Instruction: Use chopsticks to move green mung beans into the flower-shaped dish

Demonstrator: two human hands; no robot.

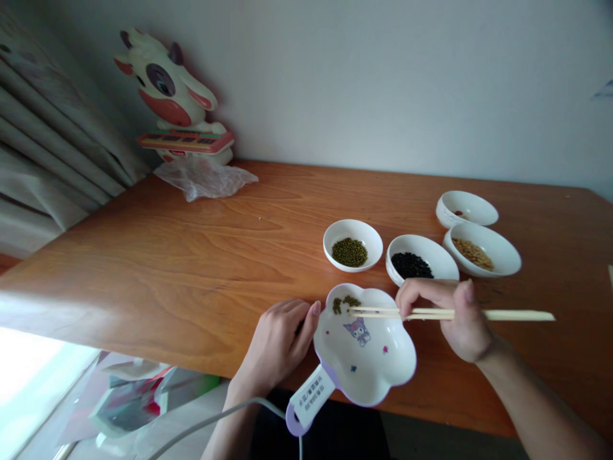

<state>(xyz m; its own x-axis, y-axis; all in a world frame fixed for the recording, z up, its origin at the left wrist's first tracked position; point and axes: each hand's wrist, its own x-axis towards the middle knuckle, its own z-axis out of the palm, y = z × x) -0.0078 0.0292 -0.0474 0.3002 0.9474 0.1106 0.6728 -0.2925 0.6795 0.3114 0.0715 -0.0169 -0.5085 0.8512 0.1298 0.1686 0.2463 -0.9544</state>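
Note:
My right hand (460, 316) grips a pair of wooden chopsticks (507, 315) over a white, flower-shaped dish (383, 377) with a purple rim and handle. The chopstick tips are beside a small cluster of green beans (352, 301) in the dish's upper left part. My left hand (282, 332) rests on the table with its fingers curled in, its thumb by the dish's left rim. Behind the dish stand a white bowl (376, 259) of green beans and a bowl (445, 262) of small black beans or grains, partly behind my right hand.
A bowl (507, 252) of tan kernels and a bowl (479, 207) with a little reddish-brown matter stand at the back right of the wooden table (215, 255). A plastic bag (205, 179) lies before a cow-shaped toy keyboard (182, 108). A grey cable (211, 418) crosses my left forearm.

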